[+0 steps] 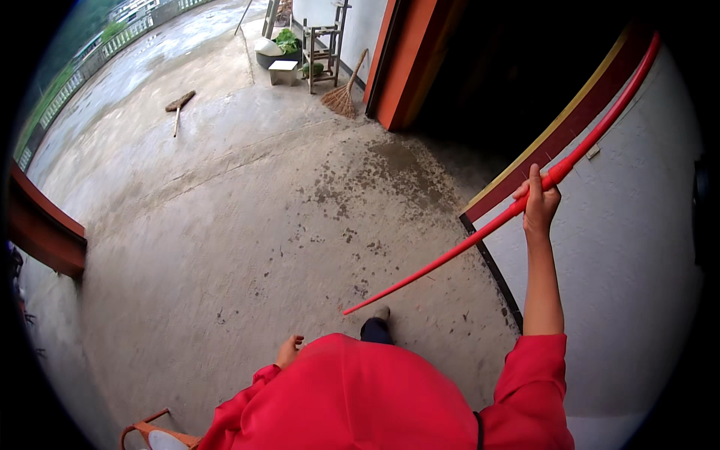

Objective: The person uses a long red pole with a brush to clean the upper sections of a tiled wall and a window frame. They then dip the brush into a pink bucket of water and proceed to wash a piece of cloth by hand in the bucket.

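Overhead, right hand (540,201) fist-closed around long red pole (480,236); axis runs from the wall's upper edge down-left to a tip above the concrete floor (225,225). Left hand (289,351) hangs empty, loosely curled, well apart.

A grey yard with brooms, a stool and plants

The concrete floor (225,225) is big and grey, with dark spots near the middle. At 12 o'clock a straw broom (343,96) leans by an orange door frame (405,67). Just beside it, toward 11 o'clock, stands a wooden rack (324,45), with a small white stool (283,72) and a tub of green leaves (285,41) close by. Farther out at 11 o'clock a second broom (178,106) lies flat on the floor. A railing (82,67) runs along the far edge at 10 o'clock. At 3 o'clock is a white wall (622,247). At 7 o'clock an orange chair (146,431) peeks in.
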Demonstrator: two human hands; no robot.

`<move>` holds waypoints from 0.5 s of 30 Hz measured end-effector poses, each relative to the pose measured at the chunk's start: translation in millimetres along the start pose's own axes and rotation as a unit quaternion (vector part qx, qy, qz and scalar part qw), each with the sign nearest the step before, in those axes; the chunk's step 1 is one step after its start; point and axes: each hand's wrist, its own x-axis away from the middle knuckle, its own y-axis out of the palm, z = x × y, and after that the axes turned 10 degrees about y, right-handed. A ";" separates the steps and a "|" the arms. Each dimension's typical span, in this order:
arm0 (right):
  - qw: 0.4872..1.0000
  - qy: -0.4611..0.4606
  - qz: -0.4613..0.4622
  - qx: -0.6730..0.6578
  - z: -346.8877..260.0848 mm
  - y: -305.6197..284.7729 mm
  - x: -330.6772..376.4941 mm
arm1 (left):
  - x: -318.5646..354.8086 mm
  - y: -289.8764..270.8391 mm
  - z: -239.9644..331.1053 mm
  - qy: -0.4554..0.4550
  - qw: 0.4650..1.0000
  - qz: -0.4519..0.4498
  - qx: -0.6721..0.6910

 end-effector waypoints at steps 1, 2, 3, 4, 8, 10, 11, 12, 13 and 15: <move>1.000 -0.008 -0.011 -0.009 10.8 3.9 -9.4 | -0.2 1.7 2.0 -0.012 1.000 0.013 0.011; 0.999 -0.016 -0.022 -0.019 21.7 7.6 -16.6 | -0.1 2.7 3.9 -0.024 0.999 0.026 0.022; 0.999 -0.012 -0.021 -0.025 29.3 13.2 -27.5 | -8.0 6.3 7.4 -0.031 0.998 0.042 0.036; 0.999 -0.012 -0.030 -0.021 33.8 18.2 -35.0 | -15.5 8.8 9.9 -0.031 0.998 0.049 0.032; 0.998 -0.016 -0.056 -0.030 57.4 23.8 -82.0 | -53.4 22.6 38.5 -0.024 0.996 0.083 0.017; 0.998 -0.014 -0.051 -0.043 64.9 26.1 -112.8 | -76.9 34.5 49.3 -0.003 0.995 0.101 0.009; 0.998 -0.027 -0.046 -0.031 67.9 25.3 -130.0 | -93.2 44.0 49.5 0.021 0.994 0.109 0.008; 0.998 -0.038 -0.054 -0.016 69.6 25.7 -148.2 | -107.4 50.4 64.8 0.020 0.993 0.113 0.013; 0.997 -0.046 -0.057 -0.023 67.2 26.4 -165.0 | -115.3 54.0 84.8 0.022 0.993 0.115 0.021; 0.994 -0.062 -0.072 -0.045 65.7 33.6 -198.1 | -141.8 65.2 95.3 0.005 0.993 0.116 0.020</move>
